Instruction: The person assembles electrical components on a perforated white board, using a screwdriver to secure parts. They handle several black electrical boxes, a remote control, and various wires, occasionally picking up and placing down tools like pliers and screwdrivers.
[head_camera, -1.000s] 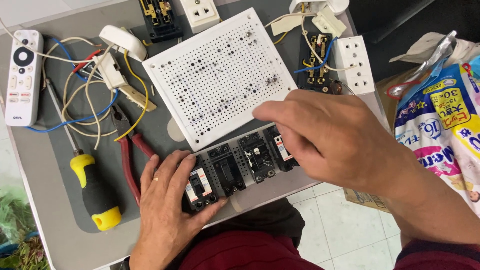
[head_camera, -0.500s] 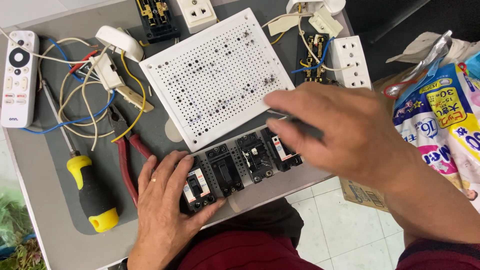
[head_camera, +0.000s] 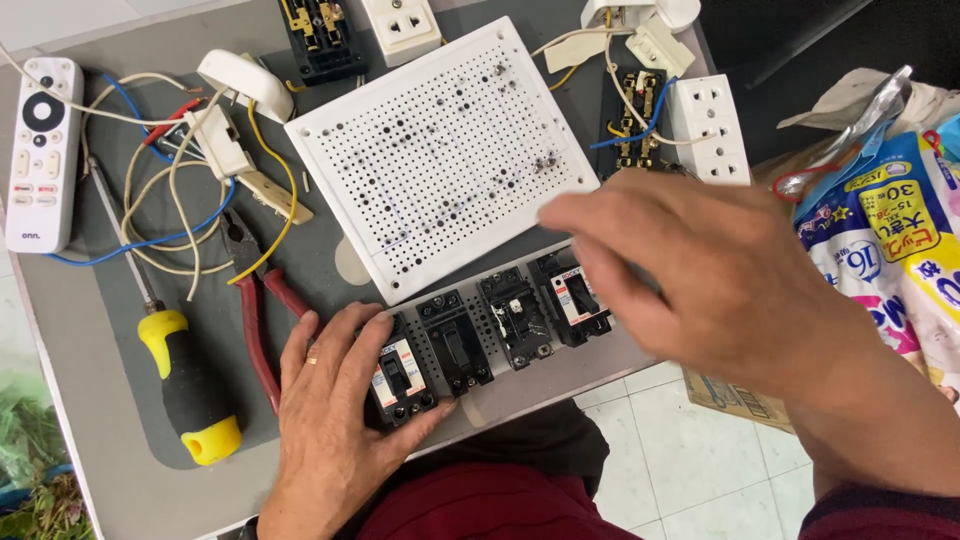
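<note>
the person sits at a grey desk. the left hand lies flat with the fingers spread a little, and it presses on the first black circuit breaker at the near edge of the desk; the thumb is under the breaker's front side and the fingers are beside it, so the hand steadies it more than it grips it. three more black breakers stand in a row to the right of it, all on a perforated strip.

the right hand is in the air over the right end of this row, blurred, with the fingers loosely bent and half open. it holds nothing that i can see. it covers part of the last breaker.

behind the row lies a white perforated board, turned a little. left of the left hand are red-handled pliers, touching the hand's side, and a screwdriver with black and yellow handle. further left there is a white remote control and a bundle of loose wires. white sockets lie at the far right corner.

as for containers, only a colourful plastic bag is at the right, off the desk; what is inside i cannot tell.
</note>
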